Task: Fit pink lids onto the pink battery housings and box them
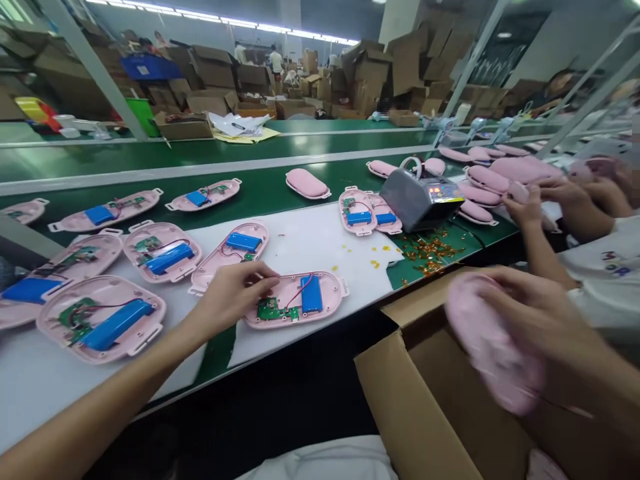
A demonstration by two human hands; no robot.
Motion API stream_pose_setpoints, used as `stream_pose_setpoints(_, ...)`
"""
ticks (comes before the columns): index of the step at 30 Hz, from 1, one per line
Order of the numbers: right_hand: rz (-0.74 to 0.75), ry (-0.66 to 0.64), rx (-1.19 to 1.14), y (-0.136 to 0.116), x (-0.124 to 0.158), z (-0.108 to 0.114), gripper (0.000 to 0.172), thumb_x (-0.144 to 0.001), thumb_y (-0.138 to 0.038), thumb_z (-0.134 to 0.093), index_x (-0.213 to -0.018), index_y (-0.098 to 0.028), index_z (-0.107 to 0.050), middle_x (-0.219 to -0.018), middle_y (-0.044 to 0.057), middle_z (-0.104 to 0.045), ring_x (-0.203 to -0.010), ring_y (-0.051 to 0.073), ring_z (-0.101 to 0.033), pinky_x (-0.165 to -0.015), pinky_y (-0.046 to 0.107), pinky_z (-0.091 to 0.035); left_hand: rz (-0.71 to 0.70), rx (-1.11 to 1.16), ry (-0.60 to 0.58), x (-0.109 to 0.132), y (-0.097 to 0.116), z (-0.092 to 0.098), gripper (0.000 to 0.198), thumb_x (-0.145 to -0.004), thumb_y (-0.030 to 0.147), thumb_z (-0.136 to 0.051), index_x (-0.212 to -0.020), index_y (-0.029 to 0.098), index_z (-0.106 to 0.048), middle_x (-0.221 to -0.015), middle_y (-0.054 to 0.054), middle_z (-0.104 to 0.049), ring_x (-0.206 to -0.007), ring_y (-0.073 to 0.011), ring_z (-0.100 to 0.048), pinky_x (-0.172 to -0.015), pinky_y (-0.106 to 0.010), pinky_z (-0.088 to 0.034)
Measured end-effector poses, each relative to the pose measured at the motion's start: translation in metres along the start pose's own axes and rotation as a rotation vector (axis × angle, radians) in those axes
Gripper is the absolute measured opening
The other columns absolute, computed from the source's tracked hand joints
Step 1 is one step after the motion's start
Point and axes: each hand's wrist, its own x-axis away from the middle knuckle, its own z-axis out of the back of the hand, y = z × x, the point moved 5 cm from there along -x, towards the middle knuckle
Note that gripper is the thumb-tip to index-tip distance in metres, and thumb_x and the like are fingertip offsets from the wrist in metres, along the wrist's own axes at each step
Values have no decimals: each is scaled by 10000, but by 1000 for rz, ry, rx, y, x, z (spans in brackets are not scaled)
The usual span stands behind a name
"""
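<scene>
My left hand (239, 293) pinches the left end of an open pink casing half (327, 303) lying on the white foam sheet. Inside that casing half are a green circuit board (273, 310), thin red wires and a blue battery (311, 294). Over an open cardboard box (415, 400), my right hand (545, 320) is closed around a pink fabric-like cover (493, 340), blurred by motion. A thin dark wire seems to trail from the cover's lower end. Another pale pink piece (545, 465) shows low in the box.
Several similar casing halves (163, 253) with blue batteries lie to the left. A grey machine with a red display (420, 197) stands beside scattered orange bits (430, 253). At the right, a co-worker's hands (525, 203) handle pink pieces. The green bench (220, 353) has a front edge.
</scene>
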Motion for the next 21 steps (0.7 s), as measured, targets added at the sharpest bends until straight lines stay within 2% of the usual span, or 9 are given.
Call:
stream_pose_setpoints(2,110,-252,-32,-35,-28,-35,271,-888,-465,-564,-975,-245,-697,-971,70,-703,-839,190,-649,-754,323,-503,94,243,114,9,-14,9,270,-743,440,-710,-839,188,-708,-711,-56,-714,-678,-219,-690,-619,-289,-564)
stream_pose_setpoints(4,272,-423,-51,-74,-53,-82,259,-890,-406,-557,-1013,-223,-691,-988,42,-709,-876,205,-652,-786,330,-493,96,412,153,21,-20,13,271,-745,419,-725,-860,174,-709,-738,-66,-721,-703,-222,-704,-645,-294,-588)
stream_pose_setpoints(7,473,-485,-14,-125,-77,-152,215,-897,-314,-530,-1016,-235,-690,-993,18,-715,-897,185,-647,-807,302,-465,2,467,190,38,-16,16,209,-804,371,-681,-858,172,-713,-816,-71,-722,-731,-203,-708,-642,-262,-588)
stream_pose_setpoints(9,486,-394,-13,-145,-88,-184,197,-892,-310,-522,-972,-223,-680,-922,26,-712,-847,184,-642,-773,304,-458,-60,440,206,45,-11,18,187,-840,342,-646,-864,170,-714,-855,-75,-719,-753,-196,-711,-642,-246,-581)
stream_pose_setpoints(12,263,-130,-246,-148,-104,-201,218,-852,-397,-566,-879,-186,-612,-808,39,-676,-744,184,-620,-672,296,-469,-102,459,206,52,-10,19,184,-871,325,-616,-878,164,-704,-846,-69,-716,-742,-189,-712,-638,-251,-580)
stream_pose_setpoints(13,150,-106,-367,-143,-106,-206,259,-822,-440,-598,-867,-185,-581,-776,33,-663,-697,178,-611,-625,287,-472,-122,461,218,54,-10,20,175,-876,316,-612,-877,166,-702,-840,-62,-715,-733,-183,-708,-637,-255,-580)
stream_pose_setpoints(15,-30,-158,-578,-134,-102,-216,365,-750,-509,-666,-882,-195,-532,-720,3,-637,-598,153,-580,-536,264,-468,-201,384,279,59,-8,23,142,-882,285,-613,-881,177,-704,-811,-41,-710,-719,-163,-690,-647,-259,-569)
stream_pose_setpoints(18,-86,-189,-735,-128,-84,-219,464,-686,-532,-730,-935,-201,-522,-671,-33,-605,-527,119,-541,-481,235,-464,-369,108,448,67,1,27,112,-884,225,-612,-912,200,-717,-841,-41,-680,-766,-158,-641,-690,-291,-546)
stream_pose_setpoints(21,-76,-68,-820,-128,-60,-212,462,-695,-487,-743,-987,-198,-530,-703,-32,-609,-555,109,-555,-506,230,-491,-433,-89,640,69,10,30,100,-858,211,-638,-893,223,-731,-994,-82,-590,-907,-203,-588,-753,-363,-548)
